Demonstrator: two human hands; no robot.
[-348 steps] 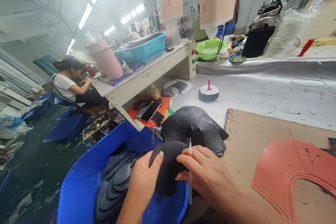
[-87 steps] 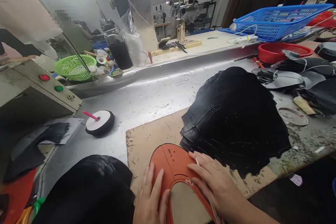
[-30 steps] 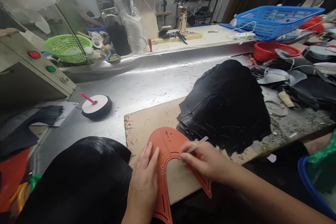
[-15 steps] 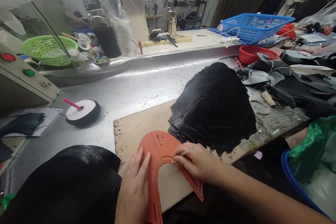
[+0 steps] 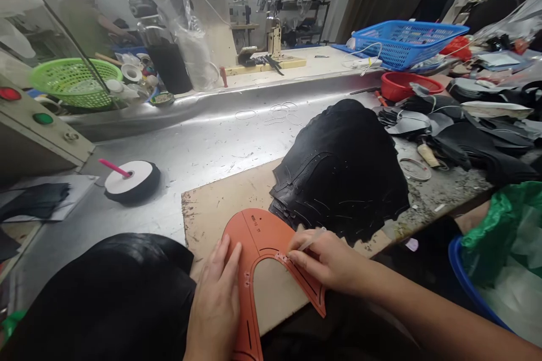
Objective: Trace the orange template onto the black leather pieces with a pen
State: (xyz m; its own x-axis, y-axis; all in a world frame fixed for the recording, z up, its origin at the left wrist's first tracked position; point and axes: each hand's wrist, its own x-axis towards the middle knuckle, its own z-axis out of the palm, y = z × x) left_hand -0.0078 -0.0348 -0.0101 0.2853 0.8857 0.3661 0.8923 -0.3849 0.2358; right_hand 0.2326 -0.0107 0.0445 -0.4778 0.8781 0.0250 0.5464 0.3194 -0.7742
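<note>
An orange U-shaped pattern template with slots and printed marks lies on a tan board. My left hand rests flat along the template's left arm, fingers stretched out. Pinched in my right hand is a slim translucent pen, its tip hidden by the fingers, over the right side of the curved cut-out. Small whitish marks show at slots near it. Whether a black piece lies under the template I cannot tell. Behind my right hand is a fanned stack of black pieces.
Another black stack lies at the left. A tape roll with a pink pen in it stands behind. At the right are a red bowl, a blue basket, more pieces, and a green-lined blue bin. A person is at back left.
My right hand with the pen has shifted slightly to the right along the inner curve, uncovering whitish marks at a slot there. My left hand stays on the template.
</note>
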